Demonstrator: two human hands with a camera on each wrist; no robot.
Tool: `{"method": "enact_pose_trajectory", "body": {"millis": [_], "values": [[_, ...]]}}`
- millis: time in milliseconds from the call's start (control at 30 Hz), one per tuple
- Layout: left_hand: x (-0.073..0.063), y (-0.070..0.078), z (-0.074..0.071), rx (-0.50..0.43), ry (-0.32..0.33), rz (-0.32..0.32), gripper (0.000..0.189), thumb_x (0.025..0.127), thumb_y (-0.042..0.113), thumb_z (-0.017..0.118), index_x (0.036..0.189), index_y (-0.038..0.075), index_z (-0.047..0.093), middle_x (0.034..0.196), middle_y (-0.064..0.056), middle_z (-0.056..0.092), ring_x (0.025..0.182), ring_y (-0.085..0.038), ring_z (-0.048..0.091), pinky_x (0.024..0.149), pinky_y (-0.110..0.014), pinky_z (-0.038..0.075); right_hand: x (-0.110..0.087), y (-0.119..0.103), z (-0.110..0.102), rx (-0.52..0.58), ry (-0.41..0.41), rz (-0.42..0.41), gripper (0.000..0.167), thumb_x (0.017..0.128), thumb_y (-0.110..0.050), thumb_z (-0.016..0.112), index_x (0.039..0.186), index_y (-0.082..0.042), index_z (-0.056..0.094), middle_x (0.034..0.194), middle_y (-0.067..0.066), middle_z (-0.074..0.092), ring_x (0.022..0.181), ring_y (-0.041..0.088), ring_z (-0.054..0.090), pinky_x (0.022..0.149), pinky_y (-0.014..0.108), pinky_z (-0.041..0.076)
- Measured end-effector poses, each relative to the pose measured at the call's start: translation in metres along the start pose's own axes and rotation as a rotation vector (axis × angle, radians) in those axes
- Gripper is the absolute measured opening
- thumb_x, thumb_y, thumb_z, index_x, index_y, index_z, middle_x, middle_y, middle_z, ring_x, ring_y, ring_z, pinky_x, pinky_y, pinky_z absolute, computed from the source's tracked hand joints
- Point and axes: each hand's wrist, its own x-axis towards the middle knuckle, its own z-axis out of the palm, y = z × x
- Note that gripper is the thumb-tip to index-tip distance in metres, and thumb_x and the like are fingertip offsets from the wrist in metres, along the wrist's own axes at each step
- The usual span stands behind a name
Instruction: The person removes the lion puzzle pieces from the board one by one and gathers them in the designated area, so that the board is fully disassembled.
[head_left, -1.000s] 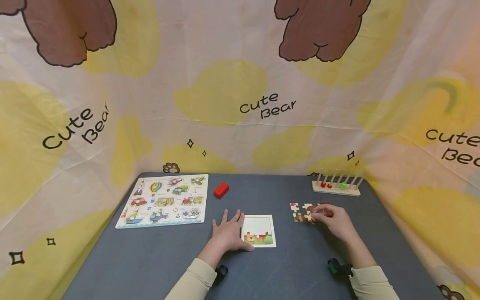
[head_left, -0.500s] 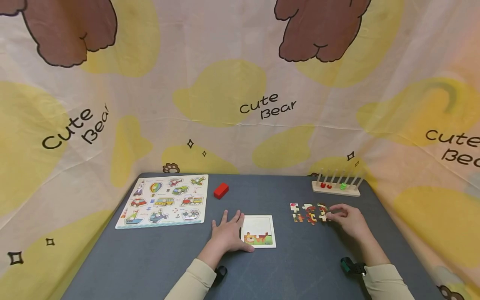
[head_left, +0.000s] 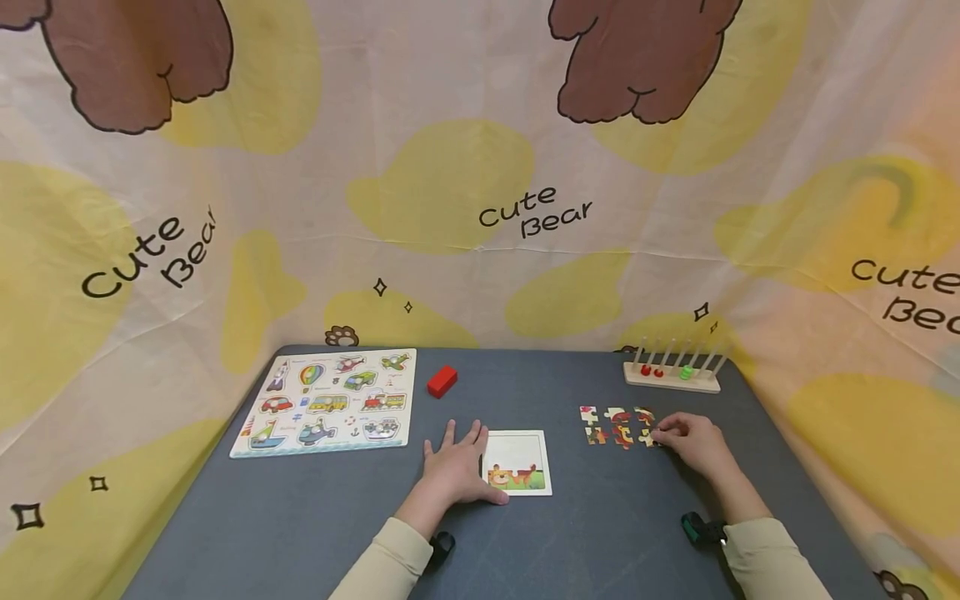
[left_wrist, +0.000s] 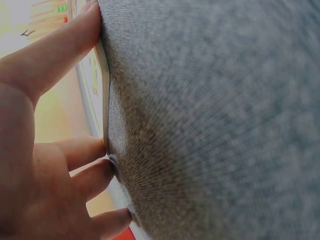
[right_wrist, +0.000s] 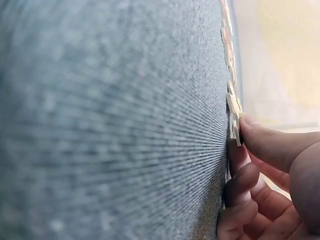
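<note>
My left hand (head_left: 452, 473) rests with spread, straight fingers along the left side of a white puzzle frame (head_left: 516, 446), its thumb at the near edge. Inside the frame's lower part lie joined pieces with an animal picture (head_left: 516, 477). In the left wrist view, the thumb and fingertips touch the frame's pale edge (left_wrist: 106, 100). To the right, my right hand (head_left: 696, 443) pinches a jigsaw piece (head_left: 646, 437) at the near right corner of a group of loose pieces (head_left: 622, 435). The right wrist view has this piece (right_wrist: 233, 112) slightly tilted, thumb on top, fingers beneath.
A white vehicle puzzle board (head_left: 330, 404) lies at the left. Behind the frame is a red block (head_left: 442, 382). A wooden peg rack (head_left: 671, 377) with red and green beads stands at the back right. A patterned cloth (head_left: 450, 275) hangs behind the table.
My right hand has moved right, from over the middle of the loose pieces to the near right one, uncovering the others. The left hand and frame have stayed put.
</note>
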Motion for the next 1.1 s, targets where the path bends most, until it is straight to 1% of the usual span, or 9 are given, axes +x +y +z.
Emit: {"method": "enact_pose_trajectory", "body": {"millis": [133,267,400,600,700,767,867,967,1100], "values": [[0.000,-0.001,0.001,0.003,-0.002,0.002,0.115,0.065,0.062,0.087,0.157,0.012,0.038,0.165,-0.006,0.032,0.154,-0.045,0.013,0.113,-0.078,0.013,0.002,-0.003,0.000,-0.036,0.007,-0.004,0.027,0.093,-0.028,0.074,0.101,-0.002,0.071,0.085,0.007,0.071,0.074,0.017,0.059,0.064,0.031,0.045],[0.000,-0.002,0.001,0.009,-0.004,0.002,0.116,0.065,0.062,0.087,0.157,0.013,0.037,0.165,-0.006,0.031,0.154,-0.044,0.013,0.113,-0.078,0.013,0.004,-0.005,0.001,-0.036,0.004,-0.003,0.027,0.092,-0.026,0.075,0.101,-0.001,0.071,0.080,0.006,0.068,0.068,0.016,0.059,0.061,0.030,0.045],[0.000,-0.003,0.000,0.015,-0.009,-0.007,0.116,0.065,0.062,0.087,0.157,0.013,0.037,0.165,-0.006,0.031,0.154,-0.044,0.013,0.113,-0.078,0.013,0.004,-0.006,0.001,-0.026,-0.007,-0.007,0.029,0.093,-0.028,0.075,0.102,-0.001,0.070,0.077,0.004,0.066,0.066,0.015,0.060,0.061,0.031,0.045],[0.001,-0.002,0.000,0.024,-0.012,0.002,0.116,0.066,0.063,0.086,0.158,0.013,0.036,0.166,-0.006,0.031,0.154,-0.045,0.013,0.112,-0.078,0.014,0.003,-0.009,-0.007,-0.003,0.005,-0.028,0.038,0.096,-0.029,0.071,0.118,0.001,0.064,0.082,0.006,0.068,0.068,0.016,0.060,0.060,0.032,0.047],[0.001,-0.002,0.000,0.028,-0.010,0.007,0.116,0.066,0.063,0.086,0.158,0.012,0.036,0.166,-0.006,0.031,0.154,-0.045,0.013,0.112,-0.078,0.014,0.001,-0.016,-0.011,-0.003,0.012,-0.062,0.038,0.096,-0.027,0.071,0.122,-0.001,0.063,0.085,0.006,0.071,0.069,0.017,0.060,0.061,0.032,0.047],[0.001,-0.001,0.000,0.031,-0.008,0.006,0.116,0.066,0.063,0.086,0.157,0.012,0.036,0.165,-0.006,0.031,0.154,-0.045,0.013,0.112,-0.078,0.014,0.000,-0.022,-0.012,0.002,0.020,-0.084,0.036,0.096,-0.025,0.071,0.122,-0.002,0.063,0.086,0.006,0.072,0.070,0.017,0.061,0.061,0.032,0.047],[0.001,-0.001,0.001,0.035,-0.009,0.005,0.116,0.066,0.063,0.086,0.157,0.012,0.037,0.165,-0.006,0.031,0.154,-0.045,0.014,0.112,-0.078,0.015,-0.004,-0.032,-0.011,0.022,0.034,-0.114,0.034,0.096,-0.022,0.071,0.121,-0.001,0.064,0.087,0.007,0.072,0.069,0.018,0.062,0.060,0.033,0.047],[0.001,0.000,0.001,0.036,-0.010,0.003,0.116,0.066,0.063,0.085,0.157,0.012,0.037,0.165,-0.006,0.032,0.154,-0.045,0.014,0.112,-0.078,0.015,-0.007,-0.040,-0.006,0.022,0.049,-0.139,0.032,0.095,-0.020,0.072,0.120,0.000,0.066,0.087,0.008,0.072,0.069,0.017,0.061,0.058,0.032,0.047],[0.000,-0.001,0.001,0.027,-0.004,0.000,0.116,0.065,0.063,0.086,0.157,0.012,0.037,0.165,-0.006,0.031,0.154,-0.045,0.013,0.112,-0.078,0.014,-0.010,-0.051,0.004,0.028,0.046,-0.161,0.032,0.093,-0.020,0.073,0.119,-0.001,0.067,0.086,0.007,0.071,0.068,0.018,0.061,0.058,0.031,0.047]]}}
